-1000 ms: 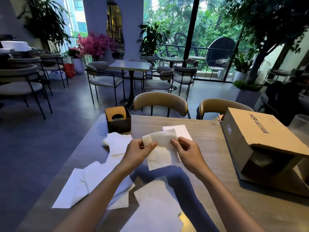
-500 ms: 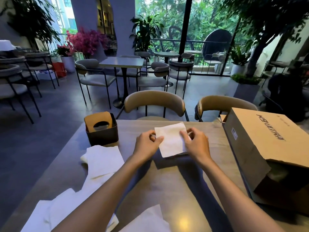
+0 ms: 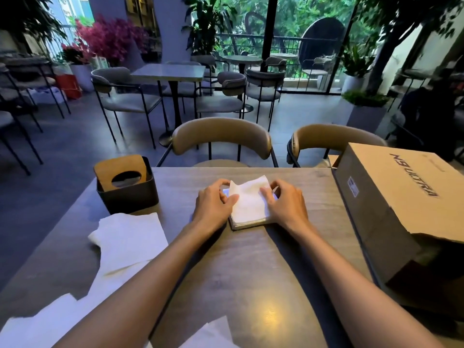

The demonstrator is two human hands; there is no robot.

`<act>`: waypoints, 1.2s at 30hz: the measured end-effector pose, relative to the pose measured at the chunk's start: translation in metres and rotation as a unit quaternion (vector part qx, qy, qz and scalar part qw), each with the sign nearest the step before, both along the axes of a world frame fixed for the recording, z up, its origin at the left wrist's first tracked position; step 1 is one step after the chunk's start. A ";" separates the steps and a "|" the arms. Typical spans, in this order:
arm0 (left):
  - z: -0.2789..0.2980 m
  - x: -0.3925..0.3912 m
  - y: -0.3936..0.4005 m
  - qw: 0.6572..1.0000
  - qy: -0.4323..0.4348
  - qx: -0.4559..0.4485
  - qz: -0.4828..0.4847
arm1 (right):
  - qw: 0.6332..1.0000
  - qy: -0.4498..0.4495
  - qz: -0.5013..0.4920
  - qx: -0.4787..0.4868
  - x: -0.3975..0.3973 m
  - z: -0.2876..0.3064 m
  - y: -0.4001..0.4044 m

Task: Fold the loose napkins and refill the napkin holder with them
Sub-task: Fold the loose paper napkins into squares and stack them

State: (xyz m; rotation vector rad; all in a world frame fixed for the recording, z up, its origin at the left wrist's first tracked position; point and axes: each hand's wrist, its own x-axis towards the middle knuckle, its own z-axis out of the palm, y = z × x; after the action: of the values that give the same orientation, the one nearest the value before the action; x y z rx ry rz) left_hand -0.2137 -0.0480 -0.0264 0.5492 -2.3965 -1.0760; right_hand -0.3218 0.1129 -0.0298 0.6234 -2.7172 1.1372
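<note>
Head view, left to right: loose napkins (image 3: 130,237) lie unfolded at lower left, and the napkin holder (image 3: 126,187) above them looks unfilled — so I judge most of the work remains. At centre my left hand (image 3: 213,204) and right hand (image 3: 286,205) pinch a folded napkin (image 3: 248,203) onto the small stack (image 3: 247,223). The cardboard box (image 3: 401,204) crowds the right edge — bare table (image 3: 241,272) nearer me leaves room.

Both bare forearms reach forward over the table, converging toward the middle. Left hand (image 3: 214,203) lies knuckles up, fingers curled, thumb tip pressing down. Right hand (image 3: 285,203) mirrors it just beside, fingers bent, fingertips (image 3: 266,193) pressing down flat.
</note>
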 end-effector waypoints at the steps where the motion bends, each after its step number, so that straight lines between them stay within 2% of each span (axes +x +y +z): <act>1: -0.002 -0.001 -0.001 1.000 0.001 0.000 0.000 | 1.000 0.000 -0.001 0.003 0.000 -0.002 0.000; 5: -0.007 -0.003 0.000 0.999 0.001 -0.039 0.019 | 0.999 0.044 -0.017 0.027 0.001 -0.007 0.000; 9: -0.005 -0.002 0.010 0.977 0.031 -0.208 0.041 | 0.979 0.194 -0.040 0.043 0.005 -0.007 0.000; 12: -0.004 -0.001 0.019 0.955 -0.001 -0.296 -0.032 | 0.973 0.207 0.073 0.074 0.010 -0.003 -0.001; 15: -0.014 0.002 0.023 0.938 -0.097 -0.322 -0.083 | 0.954 0.148 0.191 0.180 0.013 -0.010 0.000; 19: -0.023 0.006 0.022 0.933 -0.166 -0.296 -0.117 | 0.943 0.086 0.204 0.248 0.012 -0.020 0.004; 27: -0.029 0.005 0.021 0.939 -0.183 -0.266 -0.122 | 0.956 0.028 0.161 0.242 0.015 -0.022 0.003; 29: -0.031 0.006 0.020 0.945 -0.165 -0.254 -0.123 | 0.960 0.030 0.140 0.243 0.015 -0.024 0.003; 32: -0.028 0.009 0.019 0.975 -0.085 -0.179 -0.103 | 0.970 0.048 0.114 0.211 0.017 -0.024 0.005; 34: -0.024 0.019 0.020 0.990 -0.025 -0.120 -0.075 | 0.972 0.111 0.105 0.181 0.026 -0.019 0.010; 36: -0.017 0.039 0.022 0.993 0.007 -0.099 -0.056 | 0.966 0.178 0.107 0.152 0.044 -0.009 0.017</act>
State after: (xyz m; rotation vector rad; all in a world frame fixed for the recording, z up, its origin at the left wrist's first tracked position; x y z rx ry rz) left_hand -0.1749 -0.0260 -0.0437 0.3411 -2.5115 -0.8705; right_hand -0.2778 0.1294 -0.0393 1.0706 -2.5651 0.5682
